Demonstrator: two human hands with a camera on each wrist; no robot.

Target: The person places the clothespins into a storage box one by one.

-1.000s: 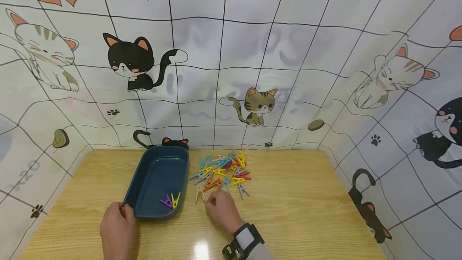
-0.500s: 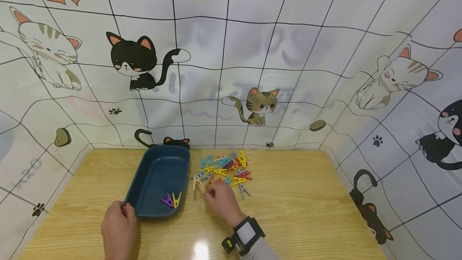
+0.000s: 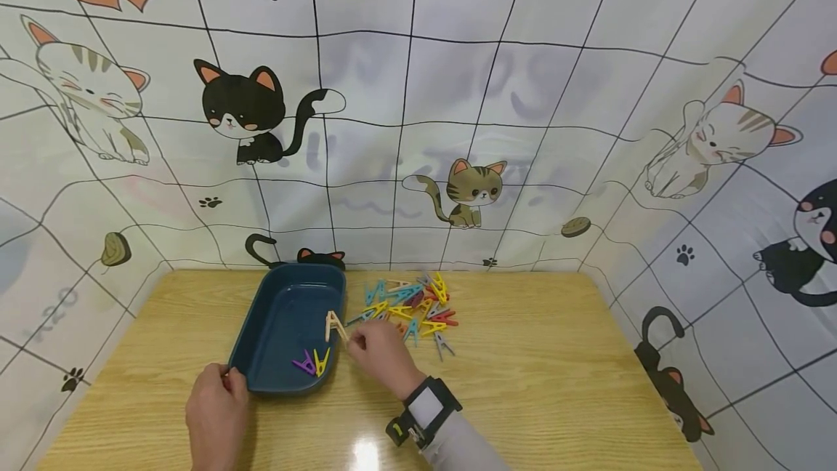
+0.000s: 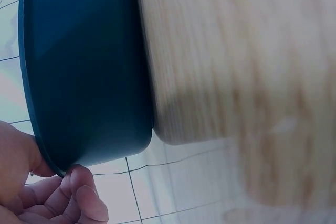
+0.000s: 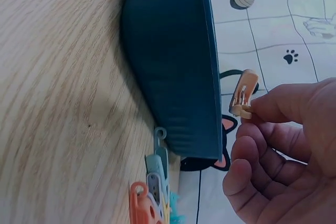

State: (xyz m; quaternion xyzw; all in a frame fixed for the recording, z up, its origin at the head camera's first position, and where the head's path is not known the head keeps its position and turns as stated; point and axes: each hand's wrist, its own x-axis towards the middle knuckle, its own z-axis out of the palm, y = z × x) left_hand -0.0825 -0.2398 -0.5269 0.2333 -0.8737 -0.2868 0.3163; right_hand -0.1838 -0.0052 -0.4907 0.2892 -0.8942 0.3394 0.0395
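Observation:
My right hand pinches one leg of a beige clothespin, which hangs over the right rim of a dark blue tray. Thumb and fingertip grip that clothespin in the right wrist view too, beside the tray's upper edge. With thumb and fingers, my left hand holds the tray's near left corner, and the left wrist view shows the rim between them. Inside the tray, close to its front end, lie a purple clothespin and a yellow clothespin.
Right of the tray, a loose pile of clothespins in several colours lies on the wooden table. A cat-printed curtain stands behind the table's back edge and along both sides.
My right hand has lifted the beige clothespin from the table by the pile and carried it left to the tray's right rim. My left hand has stayed on the tray corner.

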